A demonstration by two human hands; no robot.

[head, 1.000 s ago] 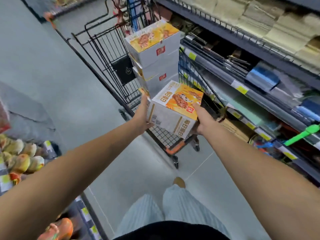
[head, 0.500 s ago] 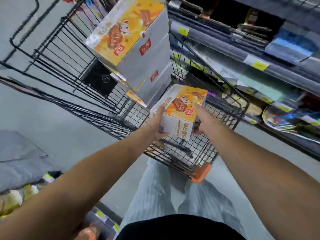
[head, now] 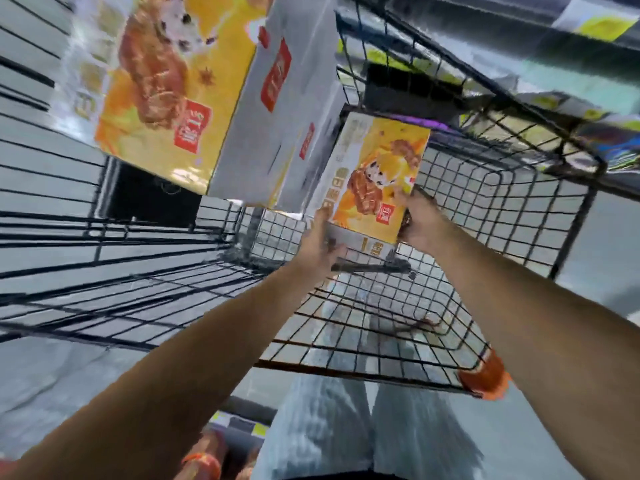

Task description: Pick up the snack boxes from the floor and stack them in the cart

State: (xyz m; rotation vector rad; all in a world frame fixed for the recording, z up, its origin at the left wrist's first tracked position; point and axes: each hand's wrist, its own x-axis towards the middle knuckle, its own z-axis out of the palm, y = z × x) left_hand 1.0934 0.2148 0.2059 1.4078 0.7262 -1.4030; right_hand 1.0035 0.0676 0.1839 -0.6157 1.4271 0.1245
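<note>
I hold a yellow and white snack box (head: 372, 181) with both hands inside the black wire cart (head: 502, 209). My left hand (head: 320, 245) grips its left side and my right hand (head: 420, 220) grips its right side. The box is tilted, low over the cart's mesh floor, right beside a stack of matching snack boxes (head: 221, 91) that fills the cart's left part. Whether the held box touches the floor of the cart is unclear.
Store shelves with yellow price tags (head: 602, 26) run behind the cart at upper right. The cart's orange corner bumper (head: 485, 379) is near my right forearm. My legs in light trousers (head: 332, 427) stand below the cart on grey floor.
I have leaned in closer over the cart. The held box has moved deeper and lower into the cart, beside the stack. Both hands keep their grip.
</note>
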